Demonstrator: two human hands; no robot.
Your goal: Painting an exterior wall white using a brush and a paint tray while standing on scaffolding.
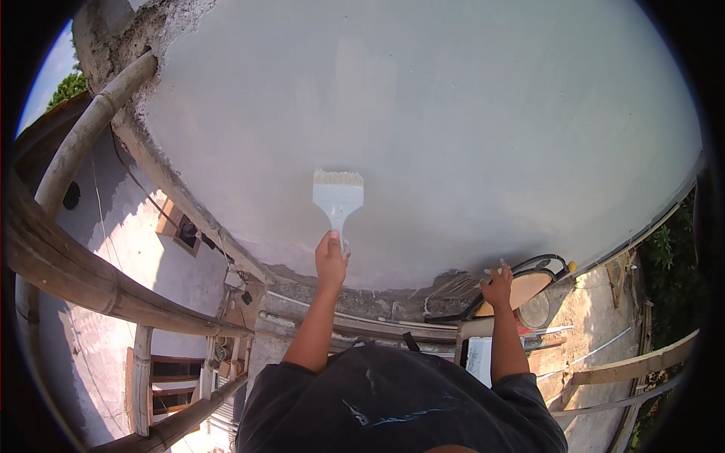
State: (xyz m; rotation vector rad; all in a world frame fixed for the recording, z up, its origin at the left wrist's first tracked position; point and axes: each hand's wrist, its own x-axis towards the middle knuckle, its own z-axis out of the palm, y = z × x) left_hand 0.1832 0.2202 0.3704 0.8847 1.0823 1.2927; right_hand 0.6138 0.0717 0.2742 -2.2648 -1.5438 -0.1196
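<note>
Gripped a wide, flat white paintbrush (337, 202) bristles-up before the grey plaster wall (491, 136) in curled fingers of the left hand (330, 264); held the right hand (496, 290) loosely open, with any hold unclear.

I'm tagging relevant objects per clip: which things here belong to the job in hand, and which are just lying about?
Job in hand, apparently:
wide white brush, in the left grip
grey wall in front
perhaps the black-rimmed object by the right grip

Seemingly just around:
thick bamboo pole, left
wooden plank, lower right
</note>
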